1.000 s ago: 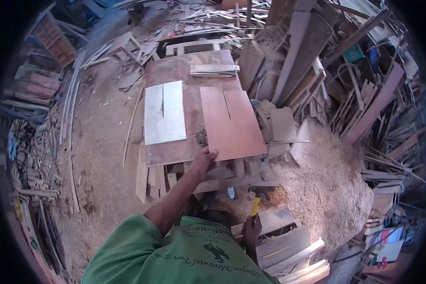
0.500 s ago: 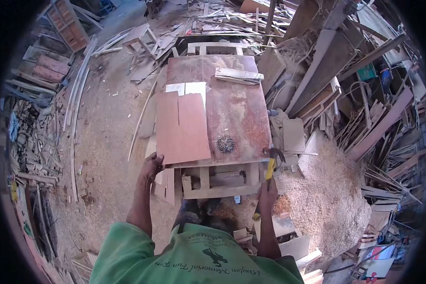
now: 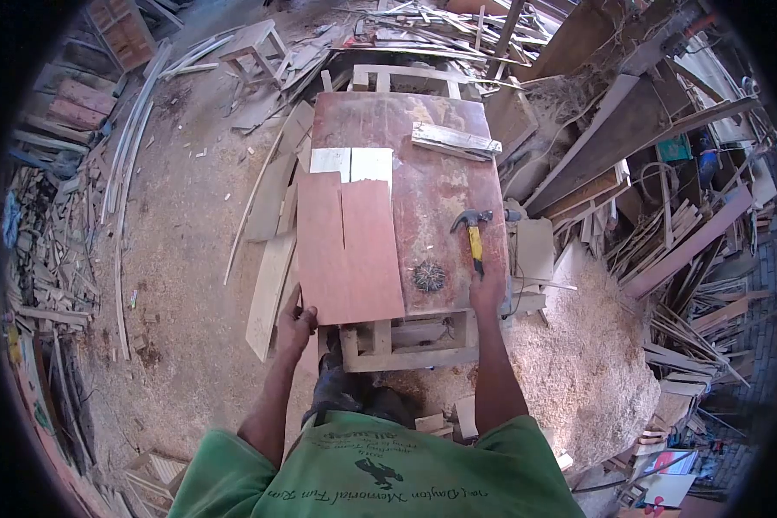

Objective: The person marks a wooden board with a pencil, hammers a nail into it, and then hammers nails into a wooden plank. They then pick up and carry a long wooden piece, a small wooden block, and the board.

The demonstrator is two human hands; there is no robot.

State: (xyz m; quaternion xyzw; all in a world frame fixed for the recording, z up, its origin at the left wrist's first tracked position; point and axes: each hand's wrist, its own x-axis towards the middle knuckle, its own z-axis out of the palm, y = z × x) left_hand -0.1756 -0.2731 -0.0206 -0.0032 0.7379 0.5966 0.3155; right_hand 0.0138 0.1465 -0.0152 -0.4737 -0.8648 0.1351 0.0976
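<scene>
A worn reddish tabletop stands in front of me. On its left side lies a pinkish wooden panel with a slit, partly over a white piece. My left hand is at the panel's near left corner, thumb and fingers closed on its edge. My right hand is wrapped round the dark handle of a claw hammer, its head pointing away from me above the table's right side. A round pile of nails rests between the panel and the hammer.
Pale wood strips lie at the table's far right. Wood scraps are heaped beyond the table, and leaning boards stand to the right. Long strips and a small wooden frame are on the floor at left.
My right hand has carried the hammer forward from the table's near right corner to over the tabletop. My left hand remains at the panel's corner. The view has shifted slightly.
</scene>
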